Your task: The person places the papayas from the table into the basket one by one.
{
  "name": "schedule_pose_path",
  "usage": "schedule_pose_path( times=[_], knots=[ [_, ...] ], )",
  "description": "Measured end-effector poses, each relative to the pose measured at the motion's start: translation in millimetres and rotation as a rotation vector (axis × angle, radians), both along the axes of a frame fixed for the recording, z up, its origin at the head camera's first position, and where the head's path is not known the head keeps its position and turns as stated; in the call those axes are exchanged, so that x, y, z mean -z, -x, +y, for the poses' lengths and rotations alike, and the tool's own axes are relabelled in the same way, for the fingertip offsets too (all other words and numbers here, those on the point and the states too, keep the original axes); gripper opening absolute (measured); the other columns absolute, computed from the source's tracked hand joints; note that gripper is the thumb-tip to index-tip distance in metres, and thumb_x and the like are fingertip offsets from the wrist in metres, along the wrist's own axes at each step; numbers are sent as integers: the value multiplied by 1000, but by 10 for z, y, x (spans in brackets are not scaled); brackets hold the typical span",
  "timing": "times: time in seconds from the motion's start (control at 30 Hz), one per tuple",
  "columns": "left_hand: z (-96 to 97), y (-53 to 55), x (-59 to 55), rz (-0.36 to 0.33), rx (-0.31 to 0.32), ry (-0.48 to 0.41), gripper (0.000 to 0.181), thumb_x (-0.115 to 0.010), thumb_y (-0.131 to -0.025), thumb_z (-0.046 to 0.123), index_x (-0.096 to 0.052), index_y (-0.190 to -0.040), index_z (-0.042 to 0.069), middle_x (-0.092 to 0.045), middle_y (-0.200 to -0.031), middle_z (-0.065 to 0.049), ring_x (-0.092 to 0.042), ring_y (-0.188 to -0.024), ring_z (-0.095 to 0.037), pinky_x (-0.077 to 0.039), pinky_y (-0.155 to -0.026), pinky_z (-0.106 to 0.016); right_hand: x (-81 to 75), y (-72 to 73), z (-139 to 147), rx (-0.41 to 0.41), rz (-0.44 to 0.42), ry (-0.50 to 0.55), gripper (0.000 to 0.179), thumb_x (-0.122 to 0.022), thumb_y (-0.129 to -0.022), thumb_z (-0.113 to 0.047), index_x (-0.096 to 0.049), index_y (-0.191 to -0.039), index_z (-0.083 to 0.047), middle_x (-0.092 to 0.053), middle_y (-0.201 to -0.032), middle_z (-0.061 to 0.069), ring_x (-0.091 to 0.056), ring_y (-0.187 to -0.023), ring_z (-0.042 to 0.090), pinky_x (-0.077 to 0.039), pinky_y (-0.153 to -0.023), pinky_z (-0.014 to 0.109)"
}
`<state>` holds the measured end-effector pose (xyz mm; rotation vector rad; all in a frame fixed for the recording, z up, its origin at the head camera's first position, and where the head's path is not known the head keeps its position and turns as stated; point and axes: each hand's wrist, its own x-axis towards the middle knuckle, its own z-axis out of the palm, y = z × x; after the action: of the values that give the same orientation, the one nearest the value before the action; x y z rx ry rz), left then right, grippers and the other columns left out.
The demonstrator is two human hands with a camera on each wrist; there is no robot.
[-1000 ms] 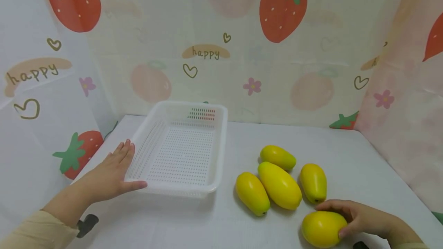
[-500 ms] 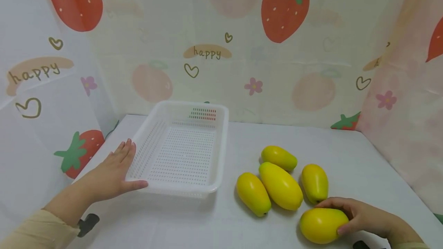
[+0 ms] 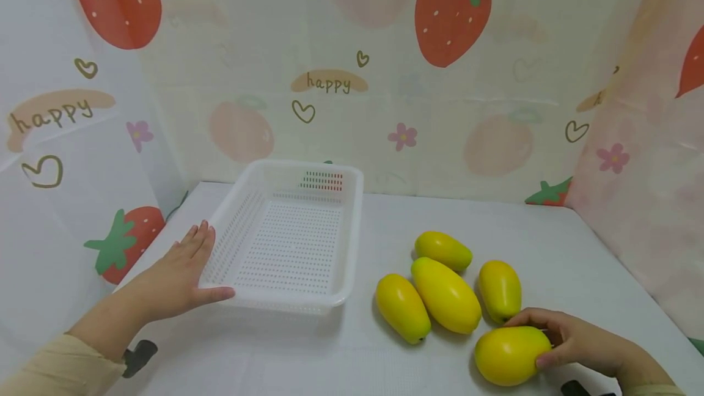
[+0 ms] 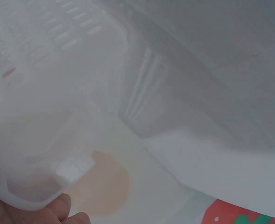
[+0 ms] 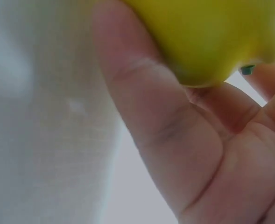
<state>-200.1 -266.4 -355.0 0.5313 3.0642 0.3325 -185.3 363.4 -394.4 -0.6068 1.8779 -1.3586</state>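
My left hand (image 3: 172, 283) rests against the near left corner of a white plastic basket (image 3: 353, 249), its fingers straight along the left side and its thumb stretched over the front rim. Fingertips (image 4: 60, 205) show beside the basket's rim in the left wrist view. Nothing lies inside the basket. At the lower right, my right hand (image 3: 577, 342) grips a yellow mango (image 3: 508, 356), thumb on the near side and fingers around its far right end. The right wrist view shows the same mango (image 5: 202, 37) against the thumb, a small green stem nub at its end.
Several other yellow-green mangoes lie close together right of the basket: a front left mango (image 3: 403, 308), a large middle mango (image 3: 445, 295), a back mango (image 3: 442, 250) and a right mango (image 3: 499, 291). A printed cloth (image 3: 341, 133) hangs behind the white table (image 3: 308, 359).
The mango in my right hand has shifted slightly away from me and a little left, the hand moving with it. My left hand and the basket have stayed in place.
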Motion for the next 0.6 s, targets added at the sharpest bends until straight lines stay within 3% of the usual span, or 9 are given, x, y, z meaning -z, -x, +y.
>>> schedule_pose_path(
  times=[0.2, 0.6],
  knots=[
    [8, 3, 2, -14, -20, 9, 121, -49, -70, 76, 1, -143, -7, 2, -150, -26, 3, -136, -42, -11, -104, -62, -20, 16, 1, 16, -23, -12, 42, -50, -89, -4, -41, -130, -2, -48, -132, 8, -50, -110, 19, -42, -92, 24],
    [0, 17, 7, -31, -27, 10, 123, -48, -68, 78, 1, -143, -7, 3, -150, -25, 4, -136, -42, -9, -104, -62, -116, -7, 7, 32, 37, -44, 40, -49, -91, -2, -41, -129, -3, -49, -130, 4, -49, -108, 15, -44, -90, 22]
  ],
)
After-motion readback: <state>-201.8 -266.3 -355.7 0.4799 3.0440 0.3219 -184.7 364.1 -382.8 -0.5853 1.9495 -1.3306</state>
